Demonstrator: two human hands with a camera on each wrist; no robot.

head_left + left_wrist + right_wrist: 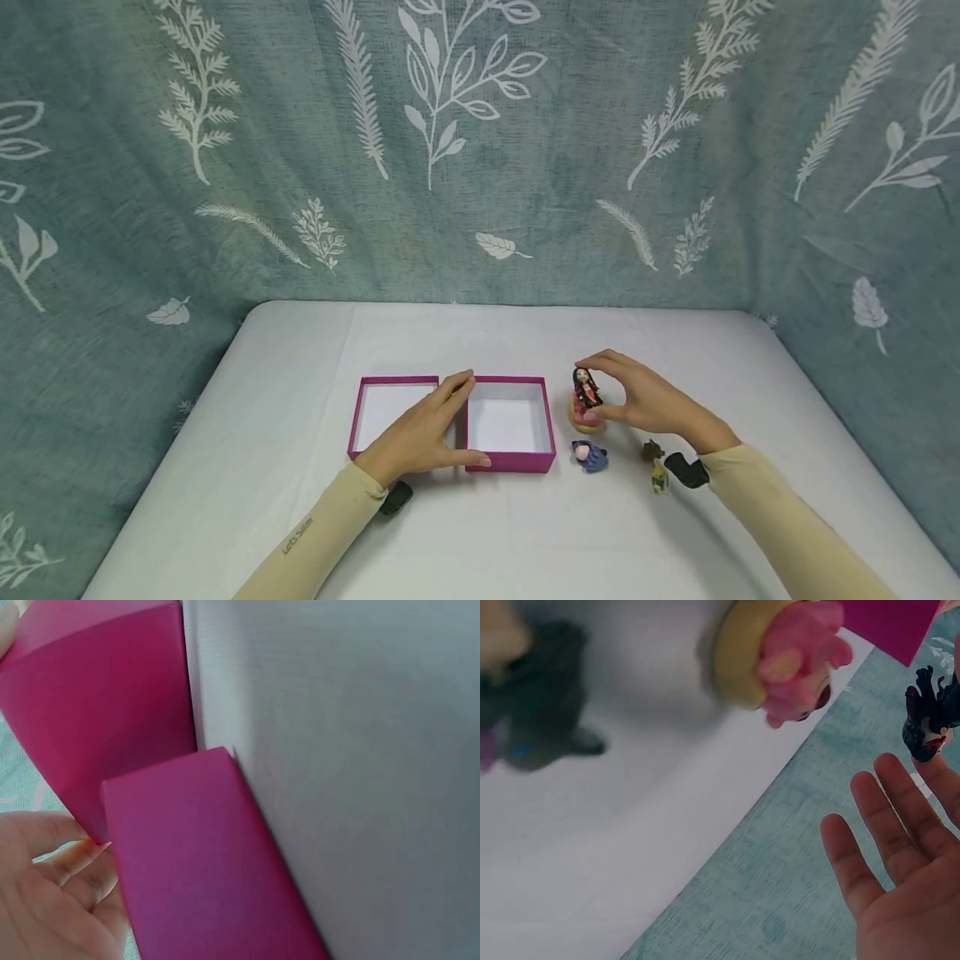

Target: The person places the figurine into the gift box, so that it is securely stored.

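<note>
My right hand (660, 402) pinches a small figurine with long black hair (586, 388) between thumb and fingertips, raised beside the box. In the right wrist view the figurine (928, 712) is partly cut off at the edge, and the other fingers (904, 840) are spread. Just below it stands a pink figurine on a yellow base (585, 423), partly covered. My left hand (423, 433) holds the open magenta box (510, 462) at its left side, thumb at the front wall and fingers at the back corner. White lining shows inside the box.
A magenta lid (356, 417) lies left of the box, partly under my left hand. A blue figurine (590, 457) lies right of the box. A brown-headed figurine in yellow and green (657, 473) is near my right wrist. The white table (525, 542) meets a leaf-patterned curtain (562, 250).
</note>
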